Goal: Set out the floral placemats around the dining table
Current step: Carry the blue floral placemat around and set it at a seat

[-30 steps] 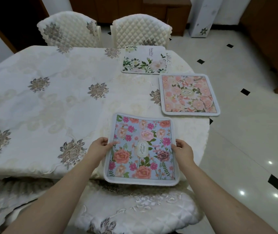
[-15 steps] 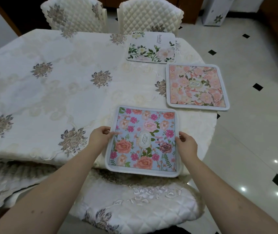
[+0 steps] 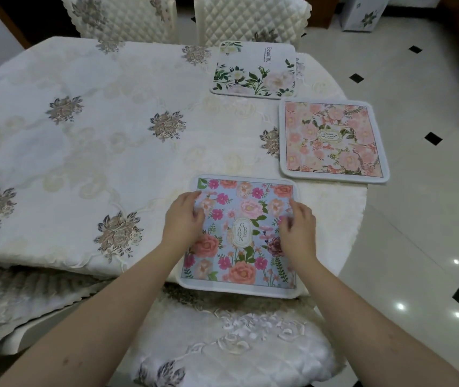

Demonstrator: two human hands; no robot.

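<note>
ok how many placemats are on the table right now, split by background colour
blue placemat: 1, nearest, with the left hand and right hand resting on it
pink placemat: 1
white placemat: 1, with green leaves
total: 3

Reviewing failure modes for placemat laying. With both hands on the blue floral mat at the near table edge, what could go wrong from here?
1. The blue floral placemat overhangs the near edge of the cream embroidered tablecloth; once the left hand and right hand lift, it may tip onto the quilted chair seat.
2. Smoothing it could drag and bunch the tablecloth.
3. The pink floral placemat also pokes past the table rim, so a brush might knock it down.
</note>
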